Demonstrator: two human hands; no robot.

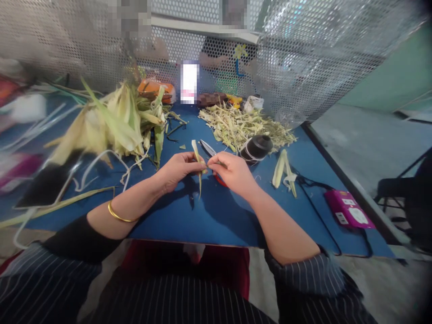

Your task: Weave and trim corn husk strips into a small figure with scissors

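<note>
My left hand (180, 171) is closed on a narrow strip of pale corn husk (199, 157), which stands upright between thumb and fingers. Close beside it, my right hand (229, 171) is pinched near the strip's edge; what its fingertips hold is too small to tell. Scissors (208, 147) with red handles lie partly beneath my right hand, blades pointing to the upper left. A dark thread spool (257, 148) rests just beyond my right hand.
A husk bundle (114, 121) lies at the left, with a phone (50, 180) and white cables nearby. Husk scraps (243, 123) are heaped behind the spool. At right are folded husks (285, 173) and a magenta packet (349, 209). A perforated screen (303, 54) stands behind.
</note>
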